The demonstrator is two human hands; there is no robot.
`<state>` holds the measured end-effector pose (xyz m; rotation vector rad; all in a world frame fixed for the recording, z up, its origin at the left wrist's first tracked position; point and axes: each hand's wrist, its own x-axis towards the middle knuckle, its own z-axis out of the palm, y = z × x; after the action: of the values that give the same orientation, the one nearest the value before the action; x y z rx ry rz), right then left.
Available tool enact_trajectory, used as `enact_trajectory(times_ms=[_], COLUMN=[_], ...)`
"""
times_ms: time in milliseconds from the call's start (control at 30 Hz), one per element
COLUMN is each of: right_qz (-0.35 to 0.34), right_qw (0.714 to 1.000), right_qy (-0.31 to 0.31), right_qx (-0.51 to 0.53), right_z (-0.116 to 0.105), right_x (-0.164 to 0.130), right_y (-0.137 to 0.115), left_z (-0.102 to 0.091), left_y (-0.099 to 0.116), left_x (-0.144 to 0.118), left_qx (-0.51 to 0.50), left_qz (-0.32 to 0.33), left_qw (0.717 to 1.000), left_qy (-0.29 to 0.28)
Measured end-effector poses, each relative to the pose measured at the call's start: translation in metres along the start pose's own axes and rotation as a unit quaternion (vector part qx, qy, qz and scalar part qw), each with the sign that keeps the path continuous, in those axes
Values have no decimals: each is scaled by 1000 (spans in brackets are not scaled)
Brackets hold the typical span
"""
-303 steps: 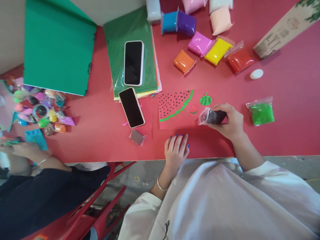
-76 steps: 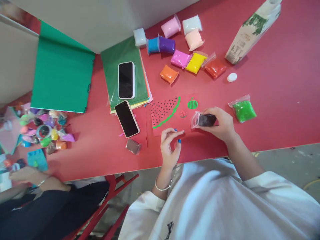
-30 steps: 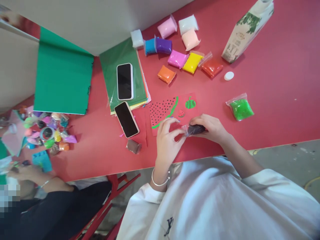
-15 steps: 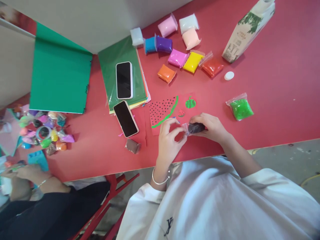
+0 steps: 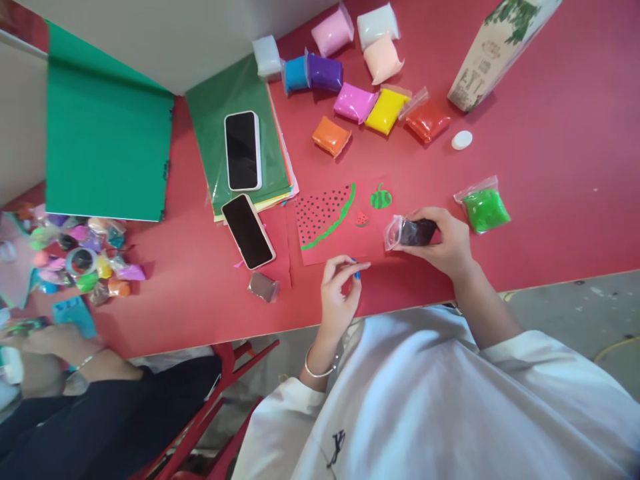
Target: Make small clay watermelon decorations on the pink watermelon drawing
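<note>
A red table [image 5: 550, 220] strewn with bags of coloured clay, seen from above.

The right hand [image 5: 445, 243] grips a small clear bag of black clay [image 5: 413, 232], its fingers hiding the bag's far end. The left hand [image 5: 340, 293] pinches thumb to fingertip; whatever it holds is too small to tell. Just beyond its fingers lies a watermelon-slice card [image 5: 325, 215]; a green clay bag [image 5: 484, 208] sits right of the right hand's fingers. A co-worker's hand [image 5: 45, 340] shows at the left edge.

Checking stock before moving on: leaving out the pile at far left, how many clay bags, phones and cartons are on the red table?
Clay bags: 13, one in the right hand
Phones: 2
Cartons: 1
Total: 16
</note>
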<state>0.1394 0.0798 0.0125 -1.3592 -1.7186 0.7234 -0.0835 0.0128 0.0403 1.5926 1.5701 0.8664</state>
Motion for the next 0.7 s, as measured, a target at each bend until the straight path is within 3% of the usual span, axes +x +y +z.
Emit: enact_trajectory(times_ms=[233,400,500,700], right_qz=[-29,-9,-3,-7], right_qw=[999,1000,1000,1000], right_qy=[-15,-15,-11,-15], right_qx=[18,3,-8,-15], right_z=[2,-1,-2,0], right_x=[2,0,-1,-2], right_y=[-4,-4,-4,0], left_z=[-2,-5,-3,11], left_y=[-6,-22,-34,-35], left_x=[-2,-20,-38,-54], left_qx=[22,187,274,291], left_qz=[16,78,107,91], left_qw=[999,976,954,952], left_qy=[41,74,60,32])
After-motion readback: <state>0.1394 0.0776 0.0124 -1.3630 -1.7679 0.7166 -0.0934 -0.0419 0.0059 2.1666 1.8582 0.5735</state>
